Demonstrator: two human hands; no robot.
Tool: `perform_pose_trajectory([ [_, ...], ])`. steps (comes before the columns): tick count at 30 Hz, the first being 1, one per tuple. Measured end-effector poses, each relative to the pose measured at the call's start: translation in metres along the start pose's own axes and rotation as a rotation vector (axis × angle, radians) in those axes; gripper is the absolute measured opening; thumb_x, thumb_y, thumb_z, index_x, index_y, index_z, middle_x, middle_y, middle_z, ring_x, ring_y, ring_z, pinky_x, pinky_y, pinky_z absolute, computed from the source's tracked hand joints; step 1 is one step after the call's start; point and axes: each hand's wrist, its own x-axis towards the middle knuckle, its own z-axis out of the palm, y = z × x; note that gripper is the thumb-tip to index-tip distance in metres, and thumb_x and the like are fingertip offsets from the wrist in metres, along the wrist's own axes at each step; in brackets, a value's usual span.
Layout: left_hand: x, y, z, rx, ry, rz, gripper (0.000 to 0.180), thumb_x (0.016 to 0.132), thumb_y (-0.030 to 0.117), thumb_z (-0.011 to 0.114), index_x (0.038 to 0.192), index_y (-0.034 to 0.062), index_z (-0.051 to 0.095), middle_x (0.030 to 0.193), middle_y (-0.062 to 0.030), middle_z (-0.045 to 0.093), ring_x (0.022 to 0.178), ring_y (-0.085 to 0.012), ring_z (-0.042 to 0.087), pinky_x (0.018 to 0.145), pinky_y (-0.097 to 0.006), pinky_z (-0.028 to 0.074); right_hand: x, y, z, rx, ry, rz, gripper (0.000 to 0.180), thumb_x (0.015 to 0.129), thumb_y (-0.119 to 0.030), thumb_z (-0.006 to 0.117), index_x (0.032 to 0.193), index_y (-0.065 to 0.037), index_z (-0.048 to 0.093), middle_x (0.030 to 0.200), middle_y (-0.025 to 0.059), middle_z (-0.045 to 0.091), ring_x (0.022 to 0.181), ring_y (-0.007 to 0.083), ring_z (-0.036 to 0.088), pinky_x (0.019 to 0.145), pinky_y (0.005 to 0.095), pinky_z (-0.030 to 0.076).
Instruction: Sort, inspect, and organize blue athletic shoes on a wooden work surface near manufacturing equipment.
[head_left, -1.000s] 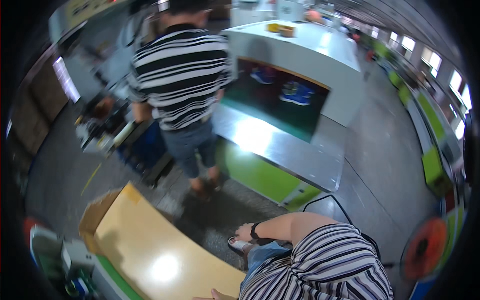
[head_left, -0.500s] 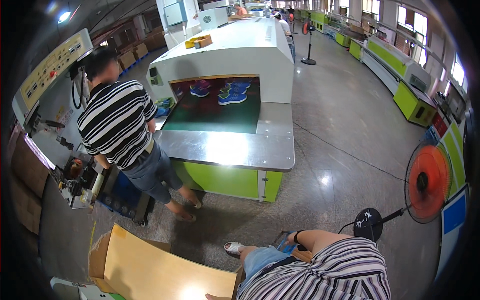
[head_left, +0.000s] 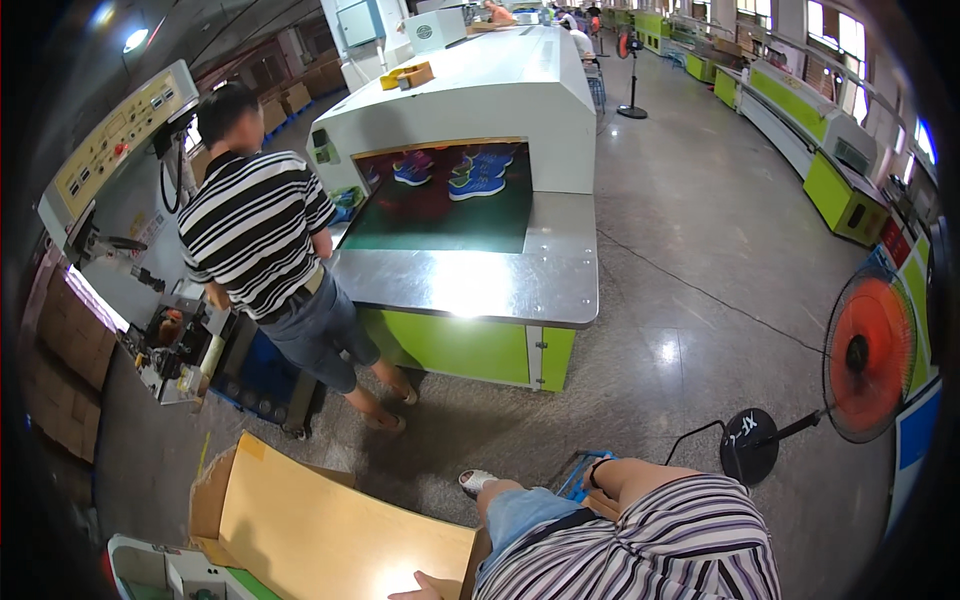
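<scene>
Tan board [head_left: 350, 515], smooth and shiny, lies at the near left of a factory floor [head_left: 680, 260], with brown cardboard [head_left: 210, 490] rising along its left end. Over its near right part is the wearer's left hand [head_left: 420, 589], cut off by the lower edge, thumb spread away from the fingers; whether it presses on the board cannot be told. The right hand [head_left: 588, 479], below a black wristband [head_left: 597, 470], is mostly hidden beside a blue frame [head_left: 572, 474] just right of the wearer's leg, so its grip cannot be told. The wearer is seated, in a striped top [head_left: 690, 540], denim shorts [head_left: 525, 520] and a pale sandal [head_left: 475, 484]. Beyond the board, to the left, another person [head_left: 255, 230] in a black-and-white striped shirt stands turned away, between a machine with a cream control panel [head_left: 120, 140] and a long white conveyor machine [head_left: 480, 95]. Several blue shoes [head_left: 477, 187] sit on its dark green belt [head_left: 440, 222], inside the opening, behind a shiny metal surface [head_left: 540, 290]. On the right, an orange fan [head_left: 870, 380] stands well apart from the board.
</scene>
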Motion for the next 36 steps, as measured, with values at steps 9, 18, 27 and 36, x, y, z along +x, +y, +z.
perform_pose_trajectory([
  [9, 0.037, -0.024, 0.036, 0.189, 0.143, 0.063, 0.126, 0.084, 0.091, 0.034, 0.16, -0.0058, 0.01, 0.154, -0.0487, 0.017, 0.141, -0.0663, 0.024, 0.101, -0.077, 0.036, 0.059, -0.028, -0.033, 0.019, 0.018, -0.154, 0.052, 0.093, -0.052, 0.061, 0.134, -0.02, 0.062, 0.139, 0.0138, 0.056, 0.129, 0.0355, 0.051, 0.108, 0.0533, 0.037],
  [18, -0.026, 0.0, -0.003, 0.212, 0.164, 0.013, 0.109, 0.089, 0.073, 0.054, 0.157, -0.0047, 0.02, 0.154, -0.0397, 0.023, 0.14, -0.0549, 0.028, 0.111, -0.064, 0.028, 0.117, -0.061, -0.103, -0.167, -0.223, -0.459, 0.044, 0.089, -0.047, 0.065, 0.121, -0.017, 0.067, 0.125, 0.0152, 0.062, 0.115, 0.0355, 0.058, 0.098, 0.0505, 0.043],
  [27, -0.023, -0.003, -0.014, -0.148, -0.188, -0.055, 0.122, 0.086, 0.074, 0.058, 0.16, -0.0075, 0.005, 0.16, -0.0436, -0.01, 0.15, -0.0599, -0.009, 0.117, -0.072, 0.001, 0.172, -0.133, -0.238, -0.319, -0.31, -0.552, 0.037, 0.086, -0.043, 0.07, 0.108, -0.014, 0.071, 0.111, 0.0165, 0.068, 0.102, 0.0354, 0.064, 0.087, 0.0476, 0.05],
  [36, -0.021, 0.009, 0.007, -0.217, 0.097, -0.067, 0.106, 0.091, 0.066, 0.058, 0.163, 0.0031, 0.012, 0.166, -0.0338, -0.002, 0.153, -0.0542, -0.004, 0.119, -0.069, 0.001, 0.285, -0.162, -0.307, -1.205, -0.469, -1.394, 0.031, 0.082, -0.039, 0.074, 0.095, -0.011, 0.076, 0.096, 0.0178, 0.073, 0.088, 0.0354, 0.071, 0.076, 0.0448, 0.056],
])
